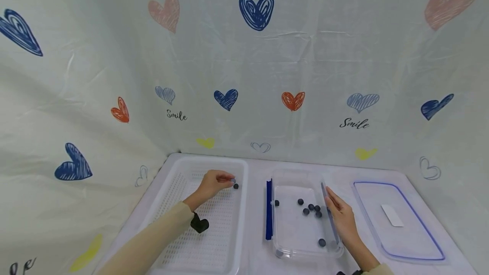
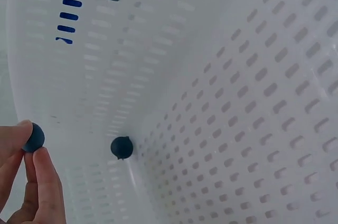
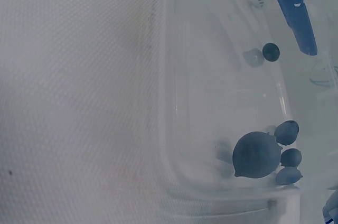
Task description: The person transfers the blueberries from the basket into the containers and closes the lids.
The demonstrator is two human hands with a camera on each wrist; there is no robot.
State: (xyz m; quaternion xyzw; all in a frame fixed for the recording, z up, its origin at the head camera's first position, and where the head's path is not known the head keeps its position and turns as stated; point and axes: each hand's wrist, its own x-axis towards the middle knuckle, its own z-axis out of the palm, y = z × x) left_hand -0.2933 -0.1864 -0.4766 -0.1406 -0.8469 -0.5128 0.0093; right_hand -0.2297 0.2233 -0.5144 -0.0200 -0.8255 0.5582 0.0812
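My left hand (image 1: 212, 185) pinches a small dark blue ball (image 2: 36, 138) between thumb and fingertips, above the far right part of a white perforated basket (image 1: 244, 207). Another dark ball (image 2: 122, 147), with small nubs on it, lies at the foot of the basket's wall, just below the pinched one. On the right, my right hand (image 1: 341, 215) rests with mostly straight fingers along the side flap of a clear plastic container (image 1: 294, 247). Several dark balls (image 1: 306, 211) lie scattered inside that container. In the right wrist view the hand itself is not clearly seen.
A blue latch flap (image 1: 269, 210) hangs open on the container's left side, facing the basket. A clear lid with a blue seal (image 1: 414, 224) lies at the right, bearing a white label (image 1: 392, 215). A heart-printed curtain (image 1: 305, 63) hangs behind the table.
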